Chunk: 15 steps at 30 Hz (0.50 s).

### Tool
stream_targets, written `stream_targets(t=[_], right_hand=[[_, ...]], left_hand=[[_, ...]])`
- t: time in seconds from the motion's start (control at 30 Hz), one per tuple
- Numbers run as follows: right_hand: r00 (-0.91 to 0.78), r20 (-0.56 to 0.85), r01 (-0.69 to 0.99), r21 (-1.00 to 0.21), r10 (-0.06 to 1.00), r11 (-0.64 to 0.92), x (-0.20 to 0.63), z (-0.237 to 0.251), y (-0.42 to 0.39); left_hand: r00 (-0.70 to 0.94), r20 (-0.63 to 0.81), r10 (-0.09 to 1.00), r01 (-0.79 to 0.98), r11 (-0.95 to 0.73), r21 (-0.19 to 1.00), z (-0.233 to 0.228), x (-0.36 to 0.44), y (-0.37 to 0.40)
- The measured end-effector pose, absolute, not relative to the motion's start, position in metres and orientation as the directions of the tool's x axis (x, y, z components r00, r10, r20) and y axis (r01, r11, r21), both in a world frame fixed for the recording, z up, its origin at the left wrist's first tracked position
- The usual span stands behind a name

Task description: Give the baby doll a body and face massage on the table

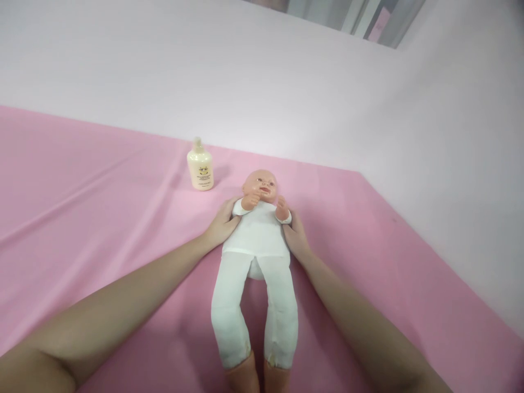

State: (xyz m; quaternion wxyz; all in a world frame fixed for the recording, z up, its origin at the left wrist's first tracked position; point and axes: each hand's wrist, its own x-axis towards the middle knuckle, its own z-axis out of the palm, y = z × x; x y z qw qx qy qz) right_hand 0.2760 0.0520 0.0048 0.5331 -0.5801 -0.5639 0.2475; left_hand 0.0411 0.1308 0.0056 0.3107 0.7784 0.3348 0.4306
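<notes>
A baby doll (257, 234) with a white cloth body lies on its back on the pink sheet, head at the far side and feet toward me. My left hand (223, 222) grips the doll's side under its arm, the thumb on the front and the other fingers partly hidden beneath. On the opposite side, my right hand (297, 237) holds the torso in the same way, its fingers mostly hidden behind the doll. The doll's forearms are bent up in front of its chest.
A cream-coloured pump bottle (201, 169) with a printed label stands beyond my left hand. The pink sheet (102, 218) has several creases and ends at a pale wall (204, 71). At the upper right is an opening with grey drapery (327, 13).
</notes>
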Motion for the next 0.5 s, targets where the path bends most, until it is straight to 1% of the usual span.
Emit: stream_targets(t=[0.5], right_hand=[[0.247,0.309,0.392,-0.899,0.918,0.197,0.2763,0.0041,0.0523]], left_hand=[[0.411,0.468,0.783,0.252,-0.590,0.767,0.0037,0.0406,0.1319]])
